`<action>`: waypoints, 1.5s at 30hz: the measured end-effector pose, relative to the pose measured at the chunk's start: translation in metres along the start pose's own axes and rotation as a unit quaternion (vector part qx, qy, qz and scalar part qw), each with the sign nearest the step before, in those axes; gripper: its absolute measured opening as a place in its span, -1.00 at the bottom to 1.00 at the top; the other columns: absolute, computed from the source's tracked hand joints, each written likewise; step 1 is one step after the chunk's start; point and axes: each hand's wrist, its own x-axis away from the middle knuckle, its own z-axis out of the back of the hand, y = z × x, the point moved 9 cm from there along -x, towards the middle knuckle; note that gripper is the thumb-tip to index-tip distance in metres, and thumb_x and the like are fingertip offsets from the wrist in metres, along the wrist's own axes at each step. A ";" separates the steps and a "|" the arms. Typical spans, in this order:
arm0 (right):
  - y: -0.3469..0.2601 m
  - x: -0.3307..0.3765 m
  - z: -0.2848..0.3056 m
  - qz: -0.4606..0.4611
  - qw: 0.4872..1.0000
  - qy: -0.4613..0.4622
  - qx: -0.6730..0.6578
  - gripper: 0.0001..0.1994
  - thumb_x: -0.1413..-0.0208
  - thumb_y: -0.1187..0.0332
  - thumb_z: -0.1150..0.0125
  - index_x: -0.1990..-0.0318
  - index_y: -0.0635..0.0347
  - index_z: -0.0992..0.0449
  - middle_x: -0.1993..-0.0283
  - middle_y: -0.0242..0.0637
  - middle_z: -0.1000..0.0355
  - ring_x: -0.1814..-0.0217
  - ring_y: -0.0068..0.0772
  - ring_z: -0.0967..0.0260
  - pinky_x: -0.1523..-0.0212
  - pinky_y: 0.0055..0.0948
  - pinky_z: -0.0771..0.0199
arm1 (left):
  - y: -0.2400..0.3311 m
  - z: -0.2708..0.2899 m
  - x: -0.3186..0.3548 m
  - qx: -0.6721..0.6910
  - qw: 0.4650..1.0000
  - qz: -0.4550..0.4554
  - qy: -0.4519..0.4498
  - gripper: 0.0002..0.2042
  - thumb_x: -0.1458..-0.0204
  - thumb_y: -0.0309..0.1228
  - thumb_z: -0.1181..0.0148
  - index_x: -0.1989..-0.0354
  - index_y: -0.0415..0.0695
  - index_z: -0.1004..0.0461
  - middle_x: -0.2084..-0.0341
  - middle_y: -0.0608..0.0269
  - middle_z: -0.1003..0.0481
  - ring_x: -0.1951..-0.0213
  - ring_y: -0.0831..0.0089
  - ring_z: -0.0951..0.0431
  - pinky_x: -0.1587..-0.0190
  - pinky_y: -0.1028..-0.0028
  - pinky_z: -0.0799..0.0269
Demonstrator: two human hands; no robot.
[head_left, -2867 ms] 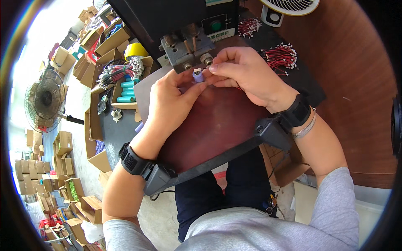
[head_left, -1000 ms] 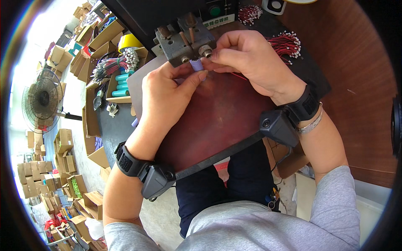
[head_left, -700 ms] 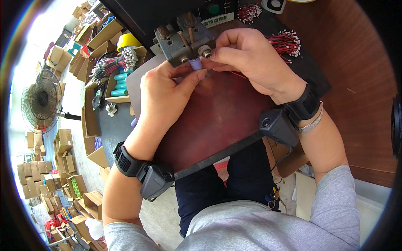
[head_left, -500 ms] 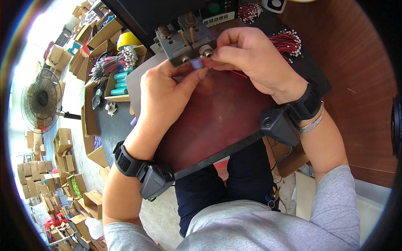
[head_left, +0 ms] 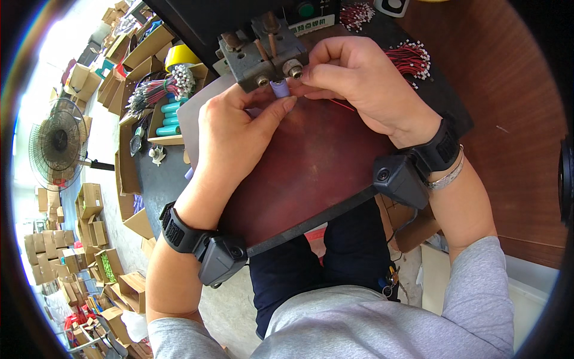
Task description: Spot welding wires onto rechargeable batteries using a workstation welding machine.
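Observation:
My left hand (head_left: 233, 125) pinches a small purple cylindrical battery cell (head_left: 279, 90) between thumb and fingers, just below the metal head of a spot welder (head_left: 250, 64). Two copper-coloured pins stand up from that head, and bolts show on its front. Close on the right, my right hand (head_left: 362, 84) is closed, thumb and index finger together beside the right bolt. A thin red wire (head_left: 342, 105) comes out from under its fingers; the wire's tip is hidden. Both hands are over the dark red work mat (head_left: 299, 173).
Bundles of red and black wires with white connectors (head_left: 412, 63) lie at the right rear. On the left, a cardboard box holds green cells (head_left: 170, 119) beside another wire bundle (head_left: 155, 93). A fan (head_left: 60, 140) and stacked cartons (head_left: 51, 254) stand farther left.
The welder's head sits slightly higher, and more of the cell's upper end shows under it. My hands have barely moved and keep their grips.

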 end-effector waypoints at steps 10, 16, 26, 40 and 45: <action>-0.001 0.001 0.000 -0.018 1.000 -0.009 0.020 -0.90 0.19 0.50 -0.14 0.51 0.39 -0.43 0.56 -0.31 -0.37 0.53 -0.60 -0.28 0.48 -0.64 -0.27 | 0.005 0.002 0.000 -0.049 0.999 -0.008 -0.010 -0.81 0.19 -0.37 -0.21 0.37 -0.15 -0.51 0.60 0.19 -0.51 0.54 0.43 -0.52 0.43 0.54 -0.38; 0.001 0.000 0.000 0.000 1.000 -0.003 0.010 -0.89 0.19 0.50 -0.14 0.51 0.39 -0.43 0.57 -0.32 -0.36 0.54 -0.60 -0.27 0.50 -0.65 -0.25 | -0.001 -0.002 0.000 0.005 1.000 0.009 -0.011 -0.80 0.19 -0.40 -0.20 0.33 -0.15 -0.51 0.59 0.21 -0.51 0.52 0.45 -0.53 0.42 0.55 -0.38; 0.000 0.001 -0.002 -0.011 1.000 -0.012 0.008 -0.90 0.21 0.52 -0.14 0.51 0.40 -0.43 0.57 -0.31 -0.36 0.54 -0.60 -0.28 0.50 -0.65 -0.26 | 0.001 0.001 0.000 -0.003 1.000 -0.018 0.001 -0.81 0.20 -0.40 -0.21 0.37 -0.15 -0.51 0.59 0.19 -0.51 0.53 0.43 -0.52 0.42 0.54 -0.38; 0.000 0.002 0.001 0.002 1.000 -0.004 0.017 -0.88 0.20 0.50 -0.13 0.51 0.42 -0.43 0.57 -0.32 -0.36 0.53 -0.61 -0.27 0.49 -0.66 -0.25 | -0.003 -0.001 -0.001 0.000 1.000 -0.002 0.005 -0.78 0.21 -0.38 -0.23 0.35 -0.18 -0.49 0.59 0.16 -0.50 0.53 0.43 -0.51 0.43 0.54 -0.37; -0.003 0.000 -0.001 -0.004 0.999 -0.017 0.028 -0.88 0.19 0.49 -0.13 0.50 0.42 -0.44 0.57 -0.32 -0.36 0.53 -0.62 -0.27 0.49 -0.66 -0.25 | -0.002 -0.001 -0.001 0.017 1.000 -0.008 -0.006 -0.79 0.22 -0.37 -0.23 0.37 -0.18 -0.50 0.60 0.16 -0.50 0.54 0.43 -0.51 0.45 0.54 -0.36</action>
